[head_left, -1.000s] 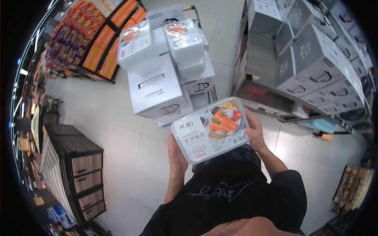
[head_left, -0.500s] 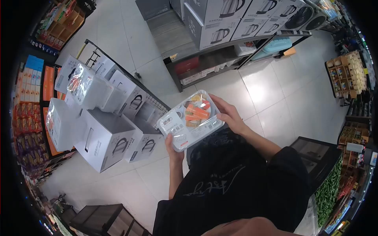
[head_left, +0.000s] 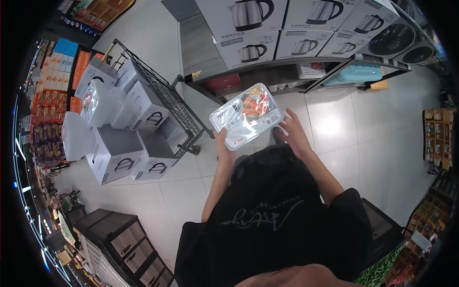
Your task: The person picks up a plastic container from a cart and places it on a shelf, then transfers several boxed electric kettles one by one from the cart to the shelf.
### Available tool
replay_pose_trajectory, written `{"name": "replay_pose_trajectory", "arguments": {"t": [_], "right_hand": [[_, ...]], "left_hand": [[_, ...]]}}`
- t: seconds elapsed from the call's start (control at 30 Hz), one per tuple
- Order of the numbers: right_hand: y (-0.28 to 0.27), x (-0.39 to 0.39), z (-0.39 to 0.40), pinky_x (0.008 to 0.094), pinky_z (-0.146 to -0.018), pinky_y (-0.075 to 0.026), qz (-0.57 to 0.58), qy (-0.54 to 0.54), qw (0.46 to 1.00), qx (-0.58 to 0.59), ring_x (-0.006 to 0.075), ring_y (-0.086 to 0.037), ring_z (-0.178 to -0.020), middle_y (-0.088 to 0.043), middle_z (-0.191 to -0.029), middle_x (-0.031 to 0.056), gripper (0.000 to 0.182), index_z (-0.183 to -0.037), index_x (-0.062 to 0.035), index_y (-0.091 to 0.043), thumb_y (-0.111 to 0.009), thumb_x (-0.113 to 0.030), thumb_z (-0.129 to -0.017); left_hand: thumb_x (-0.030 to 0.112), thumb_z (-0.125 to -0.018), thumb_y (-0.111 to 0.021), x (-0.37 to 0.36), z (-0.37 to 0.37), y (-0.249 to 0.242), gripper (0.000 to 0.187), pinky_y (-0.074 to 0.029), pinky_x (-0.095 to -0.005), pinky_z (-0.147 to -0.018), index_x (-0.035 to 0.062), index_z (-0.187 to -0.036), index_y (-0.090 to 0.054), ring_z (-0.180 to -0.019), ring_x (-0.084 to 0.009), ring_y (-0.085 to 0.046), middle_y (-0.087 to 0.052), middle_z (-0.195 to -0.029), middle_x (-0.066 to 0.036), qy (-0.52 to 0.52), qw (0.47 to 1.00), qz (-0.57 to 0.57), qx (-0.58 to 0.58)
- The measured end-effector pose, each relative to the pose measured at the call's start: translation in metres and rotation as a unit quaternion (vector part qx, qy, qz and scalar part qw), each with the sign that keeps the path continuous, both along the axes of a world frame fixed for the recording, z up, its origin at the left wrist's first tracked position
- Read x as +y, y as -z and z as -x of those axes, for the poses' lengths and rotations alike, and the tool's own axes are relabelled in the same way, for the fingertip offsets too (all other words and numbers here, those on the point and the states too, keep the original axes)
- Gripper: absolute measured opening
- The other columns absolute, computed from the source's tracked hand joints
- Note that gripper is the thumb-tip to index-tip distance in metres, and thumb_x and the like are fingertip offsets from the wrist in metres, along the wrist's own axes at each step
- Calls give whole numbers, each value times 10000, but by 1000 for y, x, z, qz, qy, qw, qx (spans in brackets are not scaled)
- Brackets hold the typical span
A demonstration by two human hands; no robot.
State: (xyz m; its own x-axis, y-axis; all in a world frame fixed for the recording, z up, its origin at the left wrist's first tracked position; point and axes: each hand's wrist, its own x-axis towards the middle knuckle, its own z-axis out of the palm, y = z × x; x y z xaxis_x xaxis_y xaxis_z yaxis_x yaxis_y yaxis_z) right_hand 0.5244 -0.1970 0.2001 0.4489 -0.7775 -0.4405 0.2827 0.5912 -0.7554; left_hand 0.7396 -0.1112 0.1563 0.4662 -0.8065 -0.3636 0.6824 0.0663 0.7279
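A shrink-wrapped pack of lunch boxes (head_left: 245, 128), white with a food picture on top, is held out in front of me, tilted. My left hand (head_left: 224, 149) grips its lower left corner, the thumb lying over the top. My right hand (head_left: 294, 134) is off the pack, fingers apart, close beside its right edge. To the left, a black shopping cart (head_left: 190, 115) is piled with kettle boxes (head_left: 152, 106). Similar white wrapped packs (head_left: 98, 103) lie on top of these boxes.
Stacked kettle boxes (head_left: 299, 47) and boxed fans (head_left: 392, 39) fill a display shelf ahead, with a light blue tub (head_left: 358, 72) underneath. Snack shelves (head_left: 50, 105) line the left. A dark cabinet (head_left: 126, 244) stands at lower left. Tiled floor (head_left: 330, 107) lies between.
My right hand has let go of the pack and moved slightly away from its right edge. The pack has moved up and to the right in view. The display shelf appears closer.
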Motion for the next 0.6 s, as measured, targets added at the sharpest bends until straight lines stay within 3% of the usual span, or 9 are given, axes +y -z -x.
{"name": "replay_pose_trajectory", "arguments": {"t": [0.17,0.23,0.37,0.43,0.6], "right_hand": [[23,-35,55,442,-995,-410,-136,-79,980,-123,269,-446,-1192,-410,-1284,138,699,-1377,-8,-251,-620,-352,-893],[27,-44,69,434,-981,-425,-153,-57,981,-110,261,-455,-1181,-425,-1275,127,677,-1351,-3,-277,-644,-323,-880],[37,-63,93,424,-963,-461,-169,9,979,-112,255,-524,-1122,-499,-1227,132,536,-1263,23,-379,-654,-220,-873],[45,-67,104,427,-966,-471,-166,39,979,-111,263,-577,-1065,-548,-1185,141,455,-1213,41,-432,-643,-181,-877],[70,-74,128,405,-942,-487,-155,106,977,-105,262,-596,-1033,-562,-1158,150,466,-1202,52,-435,-659,-179,-865]], "left_hand": [[263,-916,-486,-51,73,3,530,-355,-391,-1038,9,-1339,-292,-1226,-226,-453,-439,-1316,-129,26,999,-8,-22],[167,-917,-485,-66,92,21,479,-332,-392,-1056,5,-1293,-238,-1227,-242,-426,-397,-1292,-155,53,999,1,-7],[132,-896,-499,-87,128,40,499,-354,-371,-1035,-1,-1287,-220,-1220,-226,-418,-384,-1277,-165,84,994,-30,-64],[160,-893,-517,-96,138,40,521,-360,-368,-1029,5,-1290,-218,-1219,-226,-419,-382,-1283,-164,113,991,-41,-64],[268,-888,-566,-125,152,63,622,-355,-362,-1028,16,-1318,-194,-1237,-239,-407,-370,-1309,-167,205,974,-55,-75]]}}
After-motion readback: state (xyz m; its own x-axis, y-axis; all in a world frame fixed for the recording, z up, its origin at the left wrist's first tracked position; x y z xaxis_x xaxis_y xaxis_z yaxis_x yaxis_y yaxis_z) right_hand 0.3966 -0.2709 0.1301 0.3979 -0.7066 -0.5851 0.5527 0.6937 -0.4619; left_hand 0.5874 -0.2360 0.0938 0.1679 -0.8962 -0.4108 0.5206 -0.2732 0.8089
